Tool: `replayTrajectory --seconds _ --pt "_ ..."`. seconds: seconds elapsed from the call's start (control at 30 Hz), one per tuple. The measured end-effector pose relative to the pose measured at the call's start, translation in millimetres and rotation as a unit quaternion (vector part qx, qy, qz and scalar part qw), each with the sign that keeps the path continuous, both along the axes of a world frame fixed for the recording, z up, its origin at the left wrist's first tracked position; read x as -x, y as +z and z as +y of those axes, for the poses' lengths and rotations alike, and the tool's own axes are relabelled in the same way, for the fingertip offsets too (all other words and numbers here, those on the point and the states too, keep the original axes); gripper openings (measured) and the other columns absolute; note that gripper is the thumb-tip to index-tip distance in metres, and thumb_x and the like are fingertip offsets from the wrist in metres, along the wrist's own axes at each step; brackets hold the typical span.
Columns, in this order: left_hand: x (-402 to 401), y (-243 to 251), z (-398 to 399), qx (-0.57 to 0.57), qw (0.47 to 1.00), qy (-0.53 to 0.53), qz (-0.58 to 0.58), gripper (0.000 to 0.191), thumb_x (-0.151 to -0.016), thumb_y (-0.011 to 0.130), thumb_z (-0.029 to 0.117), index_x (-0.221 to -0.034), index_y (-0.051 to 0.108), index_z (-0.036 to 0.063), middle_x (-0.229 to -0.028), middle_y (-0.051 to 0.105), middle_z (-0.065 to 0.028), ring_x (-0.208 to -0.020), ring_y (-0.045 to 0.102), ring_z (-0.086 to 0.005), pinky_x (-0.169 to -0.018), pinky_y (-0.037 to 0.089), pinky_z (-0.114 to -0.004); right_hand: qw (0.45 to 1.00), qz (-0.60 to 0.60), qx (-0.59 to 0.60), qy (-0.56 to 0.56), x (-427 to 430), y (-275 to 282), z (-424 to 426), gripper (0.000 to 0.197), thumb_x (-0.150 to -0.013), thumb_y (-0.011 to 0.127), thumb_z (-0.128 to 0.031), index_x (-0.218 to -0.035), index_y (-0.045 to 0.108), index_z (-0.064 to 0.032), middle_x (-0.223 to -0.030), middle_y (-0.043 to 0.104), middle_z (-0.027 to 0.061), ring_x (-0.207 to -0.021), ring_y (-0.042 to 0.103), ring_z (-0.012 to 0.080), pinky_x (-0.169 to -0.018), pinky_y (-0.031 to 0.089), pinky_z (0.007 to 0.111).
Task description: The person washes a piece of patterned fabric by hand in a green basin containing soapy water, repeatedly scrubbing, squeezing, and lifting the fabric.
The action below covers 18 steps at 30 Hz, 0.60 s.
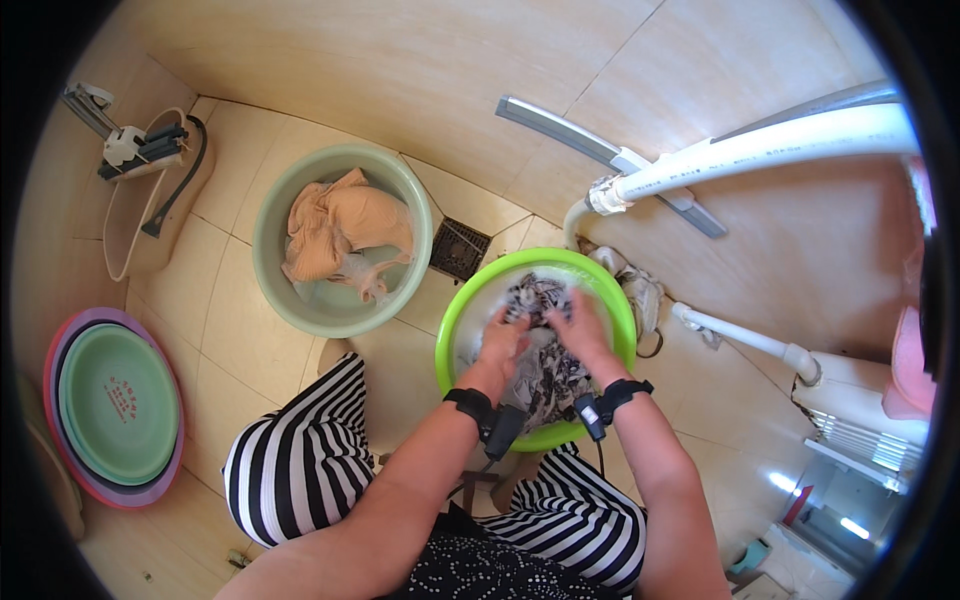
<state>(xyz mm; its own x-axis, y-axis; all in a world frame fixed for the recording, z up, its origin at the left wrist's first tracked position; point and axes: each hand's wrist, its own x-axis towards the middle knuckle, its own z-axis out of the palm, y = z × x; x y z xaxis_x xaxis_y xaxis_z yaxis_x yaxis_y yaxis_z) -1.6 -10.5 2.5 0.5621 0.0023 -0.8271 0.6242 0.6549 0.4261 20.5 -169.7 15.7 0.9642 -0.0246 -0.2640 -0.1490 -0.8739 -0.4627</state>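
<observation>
In front of me a bright green plastic basin [448, 330] holds sudsy water and a wet black-and-white patterned garment [555, 367]. My left hand [504, 345] has hold of a bunched part of the cloth near the basin's middle. Opposite it, my right hand [576, 326] grips the same bunch from the right, its fingers blurred. Foam hides part of the fabric. Each wrist wears a black strap with a small dark device attached.
A pale green basin [266, 285] with peach ribbed clothing [360, 217] in water stands to the left. Between the basins lies a floor drain [460, 247]. Stacked basins [120, 405] lean at far left. White pipes [772, 154] and a squeegee [559, 131] are at the right wall.
</observation>
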Motion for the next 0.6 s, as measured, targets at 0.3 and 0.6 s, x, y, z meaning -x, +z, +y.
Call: replayTrajectory --seconds 0.3,0.6 --pt "-3 -28 2 0.152 0.987 0.053 0.009 0.024 -0.095 0.047 0.023 -0.11 0.055 0.0051 -0.107 0.061 -0.0105 -0.097 0.057 -0.0251 -0.087 0.046 -0.04 0.93 0.199 -0.299 -0.079 -12 -4 21 0.047 -0.076 0.07 -0.011 -0.119 0.055 -0.0009 -0.102 0.065 0.0082 -0.092 0.061 0.0188 -0.083 0.048 0.03" --pt "-9 29 5 0.241 0.965 0.093 -0.044 0.032 -0.091 0.056 0.04 -0.096 0.055 0.0086 -0.082 0.059 -0.0055 -0.07 0.058 -0.0213 -0.062 0.049 -0.034 0.953 0.092 -0.273 0.095 12 116 73 0.028 -0.08 0.071 -0.022 -0.097 0.063 -0.0008 -0.082 0.065 0.0147 -0.074 0.061 0.0197 -0.07 0.049 0.032"
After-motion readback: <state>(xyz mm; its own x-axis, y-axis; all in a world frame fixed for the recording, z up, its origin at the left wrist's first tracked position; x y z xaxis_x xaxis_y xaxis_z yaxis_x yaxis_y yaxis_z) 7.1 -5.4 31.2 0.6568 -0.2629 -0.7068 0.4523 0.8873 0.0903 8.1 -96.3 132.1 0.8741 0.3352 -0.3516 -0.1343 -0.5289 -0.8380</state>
